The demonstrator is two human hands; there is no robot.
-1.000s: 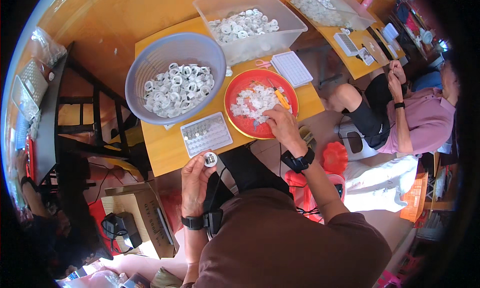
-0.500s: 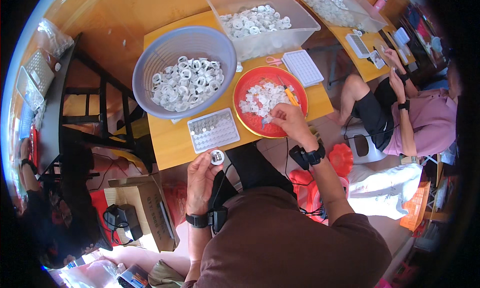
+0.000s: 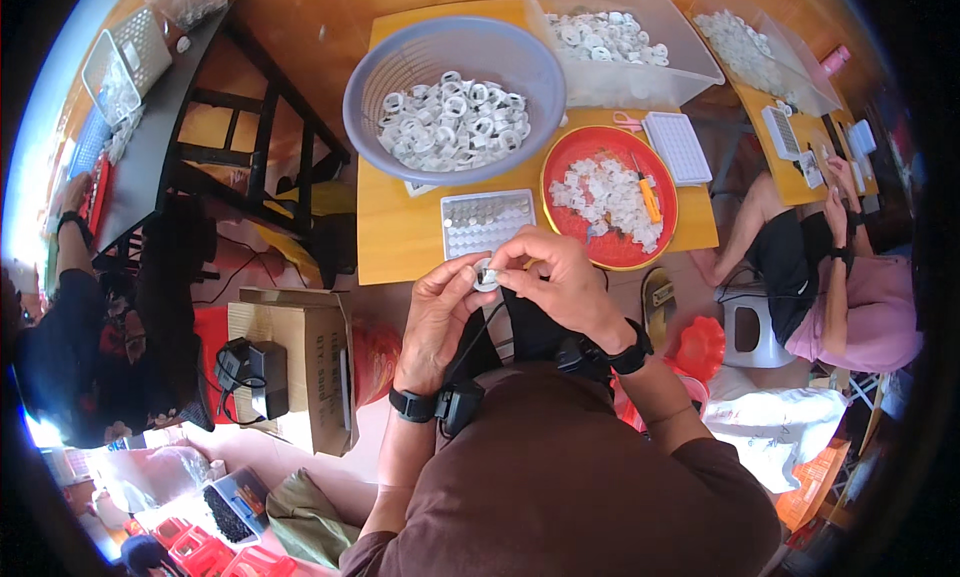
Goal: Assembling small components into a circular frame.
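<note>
My left hand (image 3: 432, 322) pinches a small round white plastic part (image 3: 484, 276) with a dark inside, held up near the table's front edge. Against that part's right side press the closed fingertips of my right hand (image 3: 565, 282); whatever they pinch is too small to make out. Just beyond my hands lies a white compartment tray (image 3: 470, 239) with rows of silver discs like button cells. To its right, a round red tray (image 3: 563, 223) holds a pile of small white pieces (image 3: 606, 199) and an orange-handled tool (image 3: 650, 201).
A blue-grey basket (image 3: 356, 107) of white ring-shaped parts stands on the yellow table (image 3: 395, 262). Behind are a clear bin (image 3: 640, 85) of similar parts, pink scissors (image 3: 627, 122) and another white tray (image 3: 678, 149). Two people sit nearby, one at each side. A cardboard box (image 3: 290, 377) stands at left.
My right hand has left the red tray and come to the round part in my left hand. The whole view has shifted, so the table appears farther right.
</note>
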